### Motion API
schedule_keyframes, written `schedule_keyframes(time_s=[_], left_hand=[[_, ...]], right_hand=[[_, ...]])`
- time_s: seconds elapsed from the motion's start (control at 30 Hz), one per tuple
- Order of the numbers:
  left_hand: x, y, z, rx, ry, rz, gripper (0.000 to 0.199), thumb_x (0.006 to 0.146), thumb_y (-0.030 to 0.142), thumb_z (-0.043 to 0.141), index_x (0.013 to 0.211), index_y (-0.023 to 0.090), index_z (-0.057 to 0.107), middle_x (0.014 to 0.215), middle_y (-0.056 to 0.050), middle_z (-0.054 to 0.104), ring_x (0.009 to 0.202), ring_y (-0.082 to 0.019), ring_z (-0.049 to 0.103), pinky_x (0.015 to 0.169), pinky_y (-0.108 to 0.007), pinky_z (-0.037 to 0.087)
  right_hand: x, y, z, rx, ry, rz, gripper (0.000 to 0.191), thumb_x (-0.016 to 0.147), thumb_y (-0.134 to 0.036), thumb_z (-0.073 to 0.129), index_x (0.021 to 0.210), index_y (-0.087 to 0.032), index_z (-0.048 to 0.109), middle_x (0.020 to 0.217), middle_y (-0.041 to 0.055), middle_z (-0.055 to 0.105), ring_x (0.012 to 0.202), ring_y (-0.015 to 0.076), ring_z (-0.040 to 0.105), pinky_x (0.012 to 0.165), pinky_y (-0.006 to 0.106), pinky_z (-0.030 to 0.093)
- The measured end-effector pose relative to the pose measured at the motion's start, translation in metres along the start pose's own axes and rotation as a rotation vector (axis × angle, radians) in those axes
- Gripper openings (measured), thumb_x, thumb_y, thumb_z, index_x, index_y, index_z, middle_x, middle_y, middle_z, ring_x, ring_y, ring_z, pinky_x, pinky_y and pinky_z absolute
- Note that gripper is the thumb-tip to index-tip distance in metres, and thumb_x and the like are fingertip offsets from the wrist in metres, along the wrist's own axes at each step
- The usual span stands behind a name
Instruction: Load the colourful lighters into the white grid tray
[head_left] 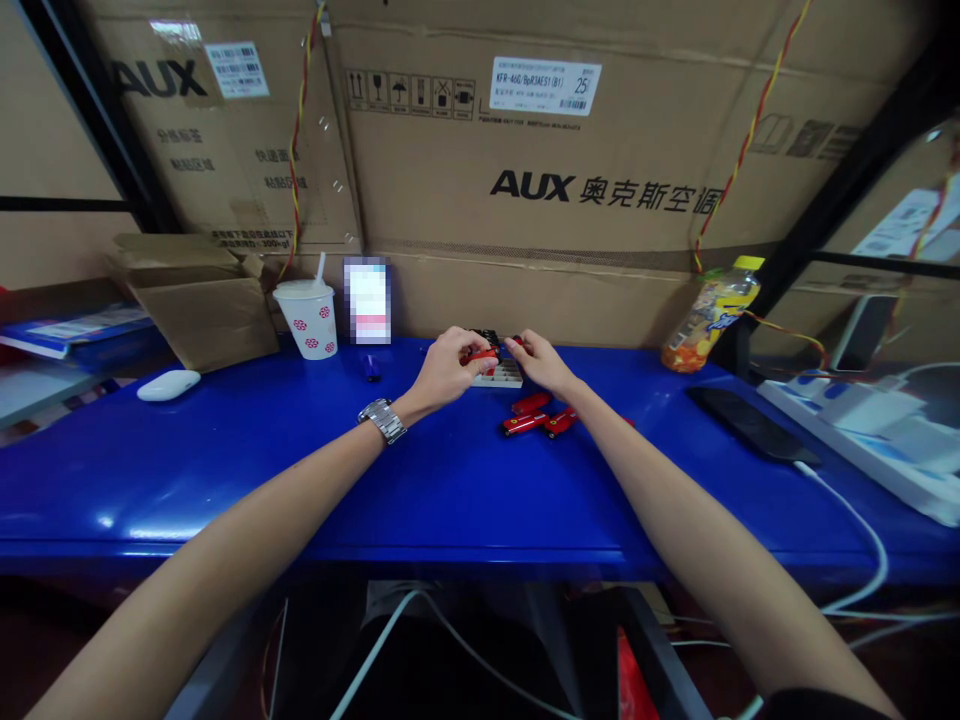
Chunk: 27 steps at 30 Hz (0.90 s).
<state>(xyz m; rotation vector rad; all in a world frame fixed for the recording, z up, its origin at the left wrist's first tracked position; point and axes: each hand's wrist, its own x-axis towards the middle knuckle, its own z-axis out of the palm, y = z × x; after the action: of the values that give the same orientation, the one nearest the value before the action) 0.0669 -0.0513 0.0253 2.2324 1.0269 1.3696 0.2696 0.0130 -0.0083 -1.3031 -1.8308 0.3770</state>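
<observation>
My left hand (450,365) is closed, thumb and fingers pinching a small glossy red piece (482,356) above a white divided tray (508,376). To its right, my right hand (541,360) is also closed, its thumb and fingertips together on a small red and dark piece (516,343), partly hidden by the fingers. Just in front of the tray lie several similar red pieces (523,424) with small yellow emblems, one of them beside my right forearm. Black small parts (487,336) show behind the hands, too small to make out.
On the blue table (420,490) stand a patterned cup (311,325) with a straw, a phone (367,302) and a small blue object (371,368). A white case (169,386) lies left. To the right are a drink bottle (701,325), black phone (750,422) and power strip (870,440).
</observation>
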Motion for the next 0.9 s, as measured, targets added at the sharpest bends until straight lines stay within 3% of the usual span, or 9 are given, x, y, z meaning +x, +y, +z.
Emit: schedule_keyframes(time_s=[0.13, 0.3, 0.53, 0.73, 0.9], left_hand=[[0.0, 0.003, 0.001, 0.103, 0.004, 0.029, 0.006, 0.079, 0.02, 0.066, 0.083, 0.019, 0.062, 0.078, -0.002, 0.061, 0.075, -0.016, 0.052, 0.071, -0.029, 0.041], [-0.001, -0.001, 0.003, 0.21, -0.037, 0.09, 0.018, 0.084, 0.017, 0.059, 0.101, 0.022, 0.062, 0.077, -0.001, 0.06, 0.076, -0.018, 0.05, 0.074, -0.031, 0.04], [-0.005, -0.006, 0.002, 0.395, 0.001, 0.117, 0.011, 0.087, 0.026, 0.059, 0.097, 0.023, 0.06, 0.09, -0.002, 0.066, 0.092, -0.022, 0.051, 0.08, -0.036, 0.032], [-0.003, -0.013, -0.003, 0.457, 0.012, 0.127, 0.006, 0.087, 0.025, 0.058, 0.092, 0.024, 0.06, 0.093, -0.003, 0.069, 0.097, -0.024, 0.051, 0.082, -0.039, 0.027], [-0.001, -0.019, -0.009, 0.517, 0.03, 0.154, 0.007, 0.087, 0.025, 0.057, 0.089, 0.023, 0.063, 0.093, -0.006, 0.067, 0.099, -0.025, 0.049, 0.082, -0.041, 0.026]], right_hand=[[-0.003, -0.001, -0.002, -0.117, -0.172, -0.05, 0.031, 0.088, -0.05, 0.045, 0.074, -0.022, 0.04, 0.063, -0.0038, 0.047, 0.059, 0.0126, 0.042, 0.055, 0.025, 0.029], [-0.007, -0.006, -0.006, -0.146, -0.206, -0.127, 0.032, 0.089, -0.051, 0.041, 0.076, -0.022, 0.041, 0.063, -0.0034, 0.047, 0.059, 0.0128, 0.042, 0.056, 0.026, 0.028], [-0.009, -0.012, -0.002, -0.03, -0.243, -0.127, 0.043, 0.086, -0.063, 0.042, 0.079, -0.021, 0.045, 0.062, -0.0037, 0.048, 0.058, 0.0122, 0.042, 0.055, 0.025, 0.028], [-0.011, -0.018, -0.002, -0.023, -0.157, -0.182, 0.04, 0.085, -0.06, 0.046, 0.076, -0.021, 0.045, 0.063, -0.0033, 0.048, 0.06, 0.0126, 0.042, 0.057, 0.025, 0.031], [-0.008, -0.028, -0.006, -0.038, 0.011, -0.165, 0.042, 0.08, -0.059, 0.054, 0.065, -0.021, 0.045, 0.059, -0.0018, 0.049, 0.061, 0.013, 0.045, 0.059, 0.025, 0.034]])
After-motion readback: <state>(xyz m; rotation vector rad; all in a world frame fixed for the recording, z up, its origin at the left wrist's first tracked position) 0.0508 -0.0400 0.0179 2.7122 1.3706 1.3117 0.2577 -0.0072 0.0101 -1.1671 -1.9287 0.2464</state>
